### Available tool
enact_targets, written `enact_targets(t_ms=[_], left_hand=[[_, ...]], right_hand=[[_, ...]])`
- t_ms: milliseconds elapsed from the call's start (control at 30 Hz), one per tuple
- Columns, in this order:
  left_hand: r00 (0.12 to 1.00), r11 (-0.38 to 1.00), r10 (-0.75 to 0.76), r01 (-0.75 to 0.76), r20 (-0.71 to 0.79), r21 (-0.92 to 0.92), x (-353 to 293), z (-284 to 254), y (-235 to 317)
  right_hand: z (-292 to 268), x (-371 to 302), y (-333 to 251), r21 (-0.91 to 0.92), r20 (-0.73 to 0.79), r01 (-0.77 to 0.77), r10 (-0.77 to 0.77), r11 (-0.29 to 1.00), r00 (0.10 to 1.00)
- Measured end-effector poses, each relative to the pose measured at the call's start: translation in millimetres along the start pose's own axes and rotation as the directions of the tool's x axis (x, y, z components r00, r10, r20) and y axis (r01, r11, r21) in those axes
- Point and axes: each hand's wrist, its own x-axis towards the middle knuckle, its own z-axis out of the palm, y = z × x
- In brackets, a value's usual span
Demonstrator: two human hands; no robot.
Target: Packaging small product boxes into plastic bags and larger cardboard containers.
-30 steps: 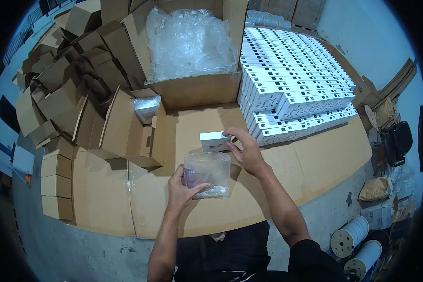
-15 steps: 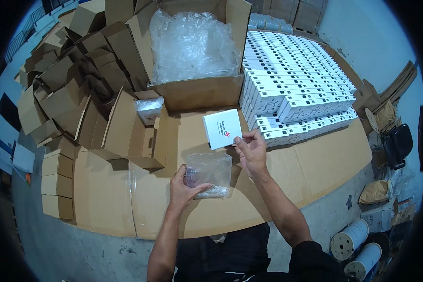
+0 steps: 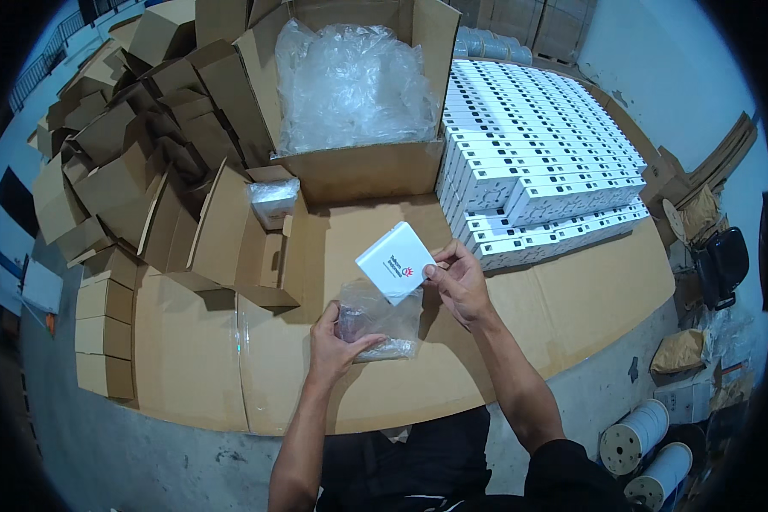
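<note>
My right hand [image 3: 459,286] pinches a flat white square case [image 3: 397,261] with a small red mark and dark print by its right edge. The case is turned so one corner dips over the upper edge of a clear plastic bag [image 3: 382,317]. Whether that corner is inside the bag or only in front of it, I cannot tell. My left hand [image 3: 337,341] grips the bag along its left side, thumb lying across the lower part. Both hands are above the cardboard-covered table [image 3: 307,392].
A large carton [image 3: 358,171] behind the hands holds crumpled clear bags [image 3: 354,90]. Stacked white cases [image 3: 546,162] stand at right. An open small carton [image 3: 260,256] with a wrapped white item [image 3: 275,201] lies at left, beside more brown boxes [image 3: 102,333]. Spools [image 3: 636,435] stand on the floor.
The white case has come down toward the bag and tilted, its lower corner now overlapping the bag's top edge. My left hand and the bag have stayed nearly in place.
</note>
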Motion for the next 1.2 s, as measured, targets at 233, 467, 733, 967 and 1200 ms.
enact_targets(t_ms=[233, 467, 733, 967, 1200], left_hand=[[0.999, 0.998, -0.035, 0.034, 0.019, 0.043, -0.4, -0.9, -0.7], [1.0, 0.996, 0.031, -0.031, 0.004, 0.087, -0.5, -1.9, -10.5], [1.0, 1.0, -0.006, 0.006, 0.011, 0.029, -1.4, 1.1, -13.6], [0.999, 0.958, -0.026, 0.012, -0.046, -0.286, 1.1, 8.7, -6.0], [0.977, 0.957, -0.183, 0.202, 0.109, -0.21, 28.5, 0.9, 0.8]], right_hand=[[-8.8, 1.3, -1.6, -0.125, 0.113, -0.03, 0.044, 0.992, 0.993], [-5.6, 2.2, -6.4, -0.145, 0.143, -0.08, 0.101, 0.986, 0.985], [-4.6, -0.3, -0.5, -0.239, 0.116, -0.157, 0.189, 0.958, 0.975], [11.9, 1.8, -5.0, -0.355, 0.104, -0.119, 0.165, 0.927, 0.981], [11.1, 1.9, -6.5, -0.486, 0.093, -0.084, 0.147, 0.87, 0.985]])
